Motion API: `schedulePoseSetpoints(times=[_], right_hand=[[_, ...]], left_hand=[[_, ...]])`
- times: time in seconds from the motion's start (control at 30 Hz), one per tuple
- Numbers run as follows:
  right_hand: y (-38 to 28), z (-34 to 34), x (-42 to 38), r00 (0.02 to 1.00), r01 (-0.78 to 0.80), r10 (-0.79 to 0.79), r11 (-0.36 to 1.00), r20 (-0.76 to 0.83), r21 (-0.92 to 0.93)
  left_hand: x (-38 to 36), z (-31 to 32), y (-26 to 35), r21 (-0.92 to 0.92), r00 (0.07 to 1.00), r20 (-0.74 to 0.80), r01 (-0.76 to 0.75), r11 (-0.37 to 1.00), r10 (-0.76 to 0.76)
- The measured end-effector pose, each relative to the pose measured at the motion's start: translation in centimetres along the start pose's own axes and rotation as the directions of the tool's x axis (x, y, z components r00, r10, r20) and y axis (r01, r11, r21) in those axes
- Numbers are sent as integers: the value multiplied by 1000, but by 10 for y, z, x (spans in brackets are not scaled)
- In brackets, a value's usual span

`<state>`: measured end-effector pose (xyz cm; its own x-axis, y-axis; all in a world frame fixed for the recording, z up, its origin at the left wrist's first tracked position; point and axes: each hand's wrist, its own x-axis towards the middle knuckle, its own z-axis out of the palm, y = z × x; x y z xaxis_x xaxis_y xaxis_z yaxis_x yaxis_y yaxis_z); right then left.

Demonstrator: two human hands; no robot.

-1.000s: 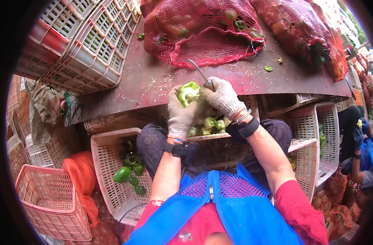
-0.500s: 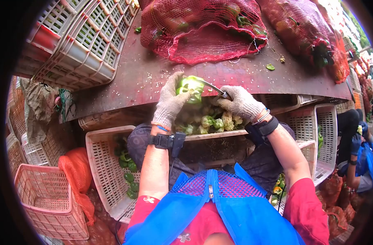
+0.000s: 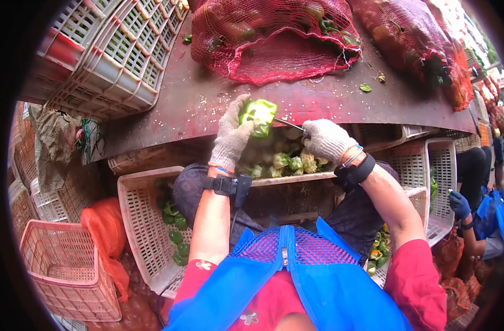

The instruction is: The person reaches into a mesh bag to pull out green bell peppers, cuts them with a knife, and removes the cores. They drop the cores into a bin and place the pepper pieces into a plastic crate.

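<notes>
Dark red worktable (image 3: 169, 105) scattered with seeds, gloved left hand (image 3: 230, 138) with fingers wrapped around a green pepper (image 3: 258, 116), gloved right hand (image 3: 326, 139) clenched on a knife (image 3: 289, 124), blade tip touching the pepper, pepper cores (image 3: 290, 161) heaped just below both sets of fingers

Two red mesh sacks (image 3: 274, 38) (image 3: 423, 49) lie on the table (image 3: 180, 110). One pepper (image 3: 258, 117) and one knife (image 3: 289, 124) are above the table's near edge.
</notes>
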<state>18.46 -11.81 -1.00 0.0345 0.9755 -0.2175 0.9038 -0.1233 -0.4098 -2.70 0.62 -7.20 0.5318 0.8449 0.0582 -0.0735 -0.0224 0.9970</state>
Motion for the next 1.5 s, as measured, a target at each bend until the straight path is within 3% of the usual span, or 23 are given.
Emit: schedulePoseSetpoints(times=[0.07,0.13,0.17,0.2,0.27,0.3,0.43,0.53,0.63,0.73,0.8,0.87,0.93,1.0,1.03,1.1,1.17,1.2,1.23,1.27,1.33,1.47,1.5], right_hand=[[1,3,-16,987,-149,152,986,-41,79],[-15,7,-16,926,-249,351,845,-139,473],[-25,9,-10,922,-213,350,816,-167,537],[-34,9,-3,915,-172,351,784,-197,597],[-51,18,16,912,-198,403,590,-73,783],[-54,33,29,910,-22,363,520,-198,854],[-52,27,34,912,-218,392,223,117,950],[-42,30,40,925,-206,353,149,142,967],[-41,40,37,955,-100,247,-260,166,960],[-46,48,18,981,-10,126,-724,147,690],[-45,57,22,973,57,188,-759,134,649],[-38,64,32,855,71,510,67,-95,995],[-34,58,39,631,55,337,879,-699,473],[-24,60,37,719,26,553,585,-422,811],[-30,51,24,758,93,490,572,-431,815],[-27,36,-3,903,-17,280,780,-325,626],[-26,19,-21,966,-71,183,866,-182,494],[-23,16,-24,967,-108,194,898,-163,427],[-22,8,-27,966,-120,208,889,-155,442],[-23,0,-30,956,-73,205,859,-210,507],[-16,1,-22,916,-63,268,831,-299,552],[-15,-23,-14,894,-49,304,798,-329,601],[-12,-23,-13,880,-23,319,768,-351,640]], left_hand=[[-1,5,6,18,1000,-13,5,1000,-4],[-5,15,13,2,999,-48,24,1000,-24],[-6,17,16,-1,997,-65,31,1000,-31],[-7,19,8,167,989,-74,-114,979,127],[-12,24,0,316,980,-55,-163,935,189],[-18,28,10,378,976,-42,-185,907,216],[-15,24,7,441,975,-32,-182,879,218],[-11,26,27,469,999,12,-37,883,35],[-16,34,32,34,997,-16,75,997,-75],[-18,38,27,-479,994,46,112,871,-102],[-18,39,32,-615,986,72,163,771,-150],[-22,36,29,-630,987,28,141,764,-159],[-35,33,53,-768,981,80,172,617,-174],[-44,21,90,-603,992,-34,77,794,-122],[-53,5,109,-530,995,-61,38,847,-82],[-81,-29,147,-242,976,-213,-100,965,48],[-120,-76,159,85,929,-367,-27,996,56],[-141,-105,157,368,929,-366,99,925,46],[-163,-146,136,769,953,-274,138,624,128],[-179,-152,138,900,967,-252,222,376,31],[-181,-161,127,941,968,-250,241,236,6],[-69,-85,125,645,985,-162,149,750,-57],[-31,-59,121,730,994,20,-87,677,106]])
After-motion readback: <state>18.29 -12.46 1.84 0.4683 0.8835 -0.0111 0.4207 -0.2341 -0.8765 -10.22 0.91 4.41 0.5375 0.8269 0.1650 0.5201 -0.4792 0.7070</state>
